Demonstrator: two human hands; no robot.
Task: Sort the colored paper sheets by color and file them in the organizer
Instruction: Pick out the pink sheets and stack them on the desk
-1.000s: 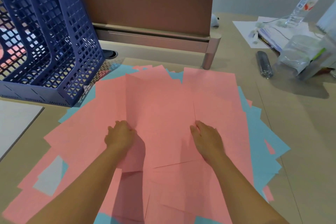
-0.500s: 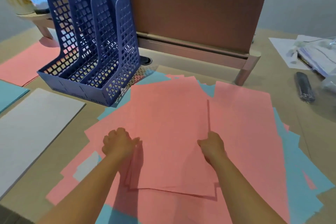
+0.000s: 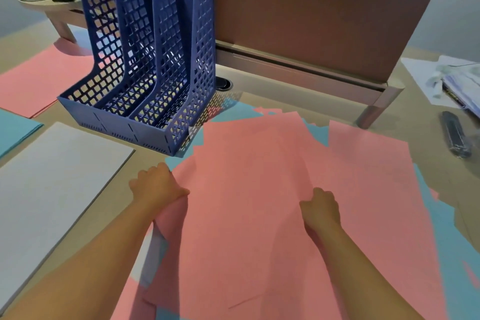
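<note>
A loose spread of pink sheets (image 3: pixel 249 179) lies over blue sheets (image 3: pixel 454 236) on the desk in front of me. My left hand (image 3: pixel 158 186) grips the left edge of a bundle of pink sheets, which curls up under its fingers. My right hand (image 3: pixel 320 209) holds the same bundle near its middle, fingers curled into the paper. The blue three-slot organizer (image 3: pixel 145 65) stands upright at the back left, its slots showing no paper.
Sorted stacks lie at the left: a white stack (image 3: pixel 49 179), a blue stack (image 3: pixel 15 130) and a pink stack (image 3: pixel 39 80). A brown divider panel (image 3: pixel 311 13) closes the back. A black object (image 3: pixel 455 135) and papers (image 3: pixel 452 83) lie at the right.
Both hands gathered pink sheets into a bundle and shifted it left, toward the organizer; the left edge now lifts. My view turned left, bringing the sorted stacks into sight.
</note>
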